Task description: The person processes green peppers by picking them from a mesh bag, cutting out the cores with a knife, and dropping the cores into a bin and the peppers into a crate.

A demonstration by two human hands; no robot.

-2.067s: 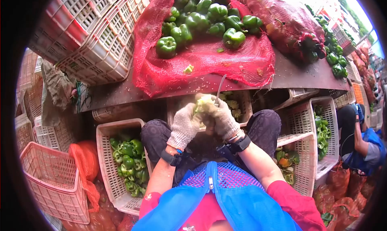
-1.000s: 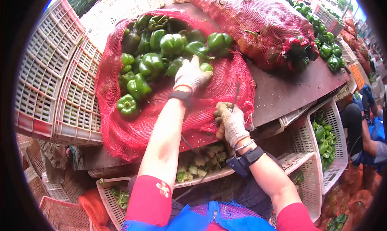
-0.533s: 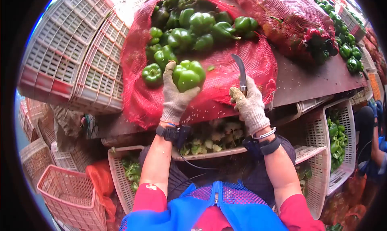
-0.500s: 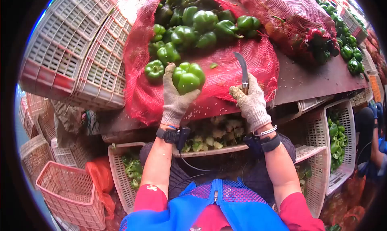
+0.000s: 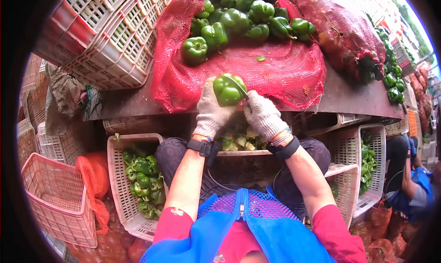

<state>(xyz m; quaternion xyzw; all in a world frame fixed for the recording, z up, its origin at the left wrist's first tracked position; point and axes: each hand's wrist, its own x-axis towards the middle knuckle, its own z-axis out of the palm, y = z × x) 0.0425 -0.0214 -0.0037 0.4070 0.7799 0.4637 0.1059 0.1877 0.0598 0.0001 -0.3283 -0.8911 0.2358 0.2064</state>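
Observation:
A green bell pepper is held up in my gloved left hand, over the front edge of the table. My right hand, also in a white knit glove, is closed round the handle of a curved knife. The blade lies across the right side of the pepper. Behind my hands, more green peppers spill from an open red mesh sack. Below them, a crate of pale green cores and trimmings shows between my knees.
Plastic crates are stacked at upper left. A crate rim surrounds pepper pieces beside my left leg; another crate with peppers stands at right. A full mesh sack lies on the table. Another person sits far right.
Both hands have come together. The knife, held upright and apart before, now lies against the pepper. My view has shifted, so the table appears higher in the picture.

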